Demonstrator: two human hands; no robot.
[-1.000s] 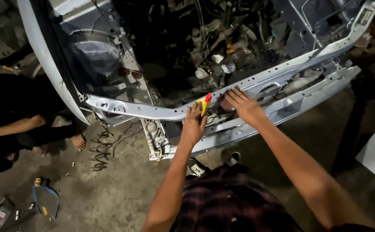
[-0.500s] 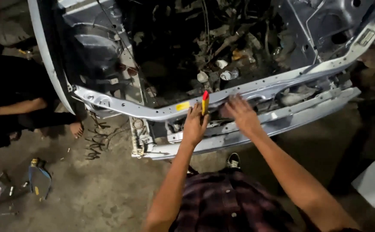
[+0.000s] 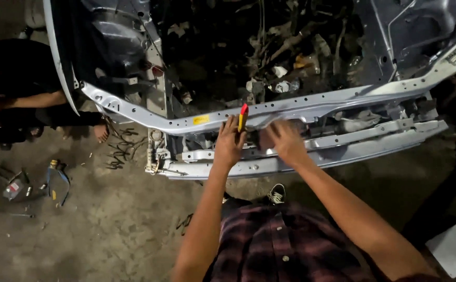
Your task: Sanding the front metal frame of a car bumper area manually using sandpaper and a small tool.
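Two hands at car's front crossmember: your left hand fisted round red-yellow screwdriver, tip hidden. Right hand blurred at 3 o'clock, fingers' state unclear. Fastener work; steady tip first.

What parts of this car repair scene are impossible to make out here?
Head view:
- Screwdriver tip: hidden inside the left hand.
- Right hand fingers: motion-blurred.
- Engine bay parts: too dark.
- Seated person: cut off by the left edge.

Dim, gritty concrete floor
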